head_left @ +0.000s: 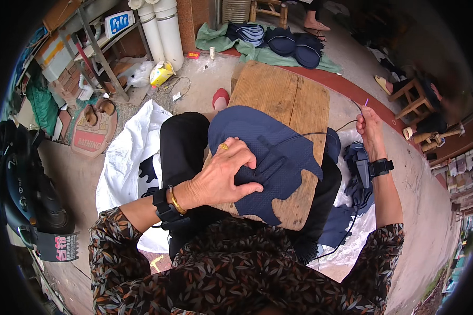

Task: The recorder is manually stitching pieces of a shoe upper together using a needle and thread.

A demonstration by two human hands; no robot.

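Note:
A navy textured fabric piece (242,123), with a rounded end and cut-out notches, lies across a wooden board (305,100) over my lap. My left hand (228,173) presses on it, thumb and curled fingers bunching a fold of the cloth. Out to the right, my right hand (371,128) is raised, its fingertips pinched on a dark cord (305,135). That cord runs slackly back to the fabric piece. A thin purple tip (366,102) sticks up above the pinched fingers; what it belongs to is too small to tell.
White sacking (126,142) lies left of my legs. More navy pieces (333,226) sit on white plastic at right. Stacked navy pieces (281,42) rest on a green cloth ahead. A scooter (31,194) stands far left; another person's foot (316,25) and wooden stools (412,100) are beyond.

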